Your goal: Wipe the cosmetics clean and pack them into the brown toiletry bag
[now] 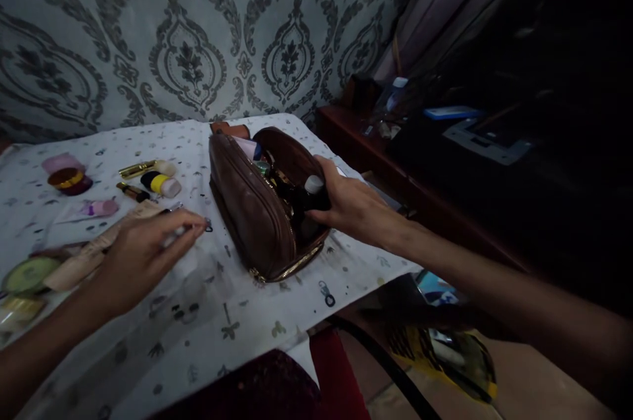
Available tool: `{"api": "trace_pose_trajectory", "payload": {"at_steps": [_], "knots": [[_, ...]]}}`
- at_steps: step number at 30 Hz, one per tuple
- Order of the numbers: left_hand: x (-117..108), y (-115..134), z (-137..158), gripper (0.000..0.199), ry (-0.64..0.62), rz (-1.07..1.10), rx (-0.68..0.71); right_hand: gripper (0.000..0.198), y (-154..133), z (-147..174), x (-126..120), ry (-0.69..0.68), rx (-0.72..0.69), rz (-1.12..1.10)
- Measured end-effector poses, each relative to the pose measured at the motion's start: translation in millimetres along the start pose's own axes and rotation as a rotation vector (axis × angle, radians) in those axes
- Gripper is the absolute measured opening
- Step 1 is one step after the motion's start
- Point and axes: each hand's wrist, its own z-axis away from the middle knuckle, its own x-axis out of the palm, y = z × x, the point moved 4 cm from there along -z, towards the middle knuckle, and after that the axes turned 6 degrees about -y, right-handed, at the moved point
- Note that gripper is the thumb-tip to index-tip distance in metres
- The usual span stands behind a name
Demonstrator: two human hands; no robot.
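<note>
A brown leather-look toiletry bag stands unzipped on the table, its gold zip hanging around the mouth. My right hand grips the bag's right side, thumb inside the mouth and fingers outside. Inside the bag, a dark bottle with a pale cap stands by my thumb, among several small items partly in shadow. To the left of the bag, my left hand hovers over the cloth with thumb and fingertips brought together. Something pale shows behind those fingers, too hidden to name. A beige tube lies partly behind this hand.
Several cosmetics lie at the left: a dark jar with a gold band, a black-and-yellow bottle, a gold tube and a green round container. A patterned white cloth covers the table. Dark wooden furniture stands at the right.
</note>
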Motion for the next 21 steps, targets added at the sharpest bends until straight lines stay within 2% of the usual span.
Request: {"api": "trace_pose_trajectory", "payload": {"at_steps": [3, 7, 12, 15, 18, 21], "knots": [[19, -20, 25, 0.03, -0.078, 0.081, -0.117, 0.087, -2, 1, 4, 0.017, -0.068, -0.013], [27, -32, 43, 0.031, -0.116, 0.161, -0.169, 0.085, -2, 3, 6, 0.012, -0.107, -0.049], [34, -48, 59, 0.032, -0.169, 0.184, -0.188, 0.086, -1, 1, 6, 0.027, -0.099, -0.03], [40, -56, 68, 0.03, -0.164, 0.2, -0.142, 0.09, 6, 1, 10, 0.065, -0.101, 0.024], [38, -61, 78, 0.029, -0.123, 0.199, -0.137, 0.09, 17, 2, 11, 0.133, -0.139, 0.024], [29, -67, 87, 0.031, -0.07, 0.163, -0.196, 0.086, 21, 5, 1, 0.32, -0.171, -0.05]]}}
